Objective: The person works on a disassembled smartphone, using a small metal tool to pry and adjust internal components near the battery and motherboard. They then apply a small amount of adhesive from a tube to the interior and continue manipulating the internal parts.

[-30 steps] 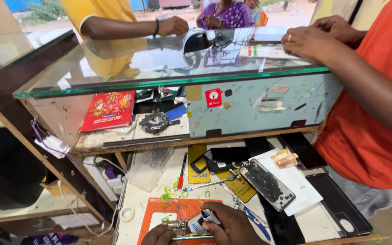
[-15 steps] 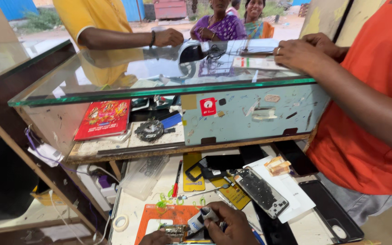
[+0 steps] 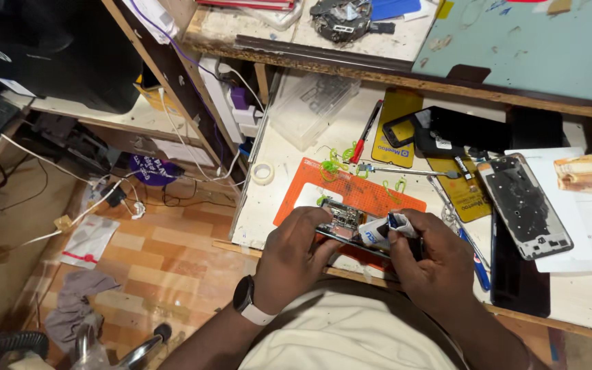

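The opened dark smartphone with its circuit board showing (image 3: 342, 223) is lying low in the middle of the frame, over the near edge of the orange rubber work mat (image 3: 351, 192) on the pale tabletop (image 3: 289, 147). The left hand (image 3: 294, 255) is curling around the phone's left end, fingers closed on its edge to steady it. The right hand (image 3: 433, 257) is pinching a small white squeeze tube with a blue tip (image 3: 380, 231), fingers narrowed tight on it, the tip sitting just over the phone's frame. To do this well, I would judge that the phone needs holding flat and firm while the tube is pressed gently, so only a thin bead lands on the rim and none reaches the board. Farther out, a grey phone back frame (image 3: 525, 205) is resting on white paper at centre right, folded banknotes (image 3: 587, 173) are lying beside it, a red-handled tool (image 3: 366, 130) is pointing toward the upper middle, and a roll of clear tape (image 3: 263, 173) is sitting left of the mat.
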Available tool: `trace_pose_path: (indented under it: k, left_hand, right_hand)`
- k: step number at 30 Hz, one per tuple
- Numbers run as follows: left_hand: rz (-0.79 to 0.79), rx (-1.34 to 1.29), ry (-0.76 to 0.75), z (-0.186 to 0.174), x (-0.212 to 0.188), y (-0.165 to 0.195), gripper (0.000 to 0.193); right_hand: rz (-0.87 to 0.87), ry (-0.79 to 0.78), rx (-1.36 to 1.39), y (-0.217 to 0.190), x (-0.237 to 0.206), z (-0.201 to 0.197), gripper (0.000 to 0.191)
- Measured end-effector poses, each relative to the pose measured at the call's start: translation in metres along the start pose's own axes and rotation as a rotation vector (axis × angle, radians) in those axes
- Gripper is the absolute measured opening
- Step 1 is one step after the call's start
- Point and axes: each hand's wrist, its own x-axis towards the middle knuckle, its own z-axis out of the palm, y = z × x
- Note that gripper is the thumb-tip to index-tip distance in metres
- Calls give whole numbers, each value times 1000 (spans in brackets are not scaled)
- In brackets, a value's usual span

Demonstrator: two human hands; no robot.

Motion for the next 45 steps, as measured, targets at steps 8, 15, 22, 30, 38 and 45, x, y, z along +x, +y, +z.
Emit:
trace_pose_path:
  k: [8, 15, 22, 30, 38, 45]
  left_hand:
    - [-2, 1, 7, 3, -5, -4, 44]
    - [51, -12, 24, 4, -5, -4, 45]
    - [51, -1, 31, 5, -6, -5, 47]
    - [42, 5, 17, 7, -7, -7, 48]
    - [62, 36, 16, 4, -6, -4, 48]
    - [151, 106, -13, -1, -1, 2, 28]
  right_hand:
    - [5, -24, -101, -12, 2, -2, 24]
    - [-30, -58, -145, -18, 6, -2, 21]
    - [-34, -71, -110, -16, 3, -2, 23]
    - [-125, -72, -84, -9, 0, -6, 26]
    - [17, -55, -155, -13, -3, -12, 28]
    - [-165, -16, -158, -9, -3, -14, 25]
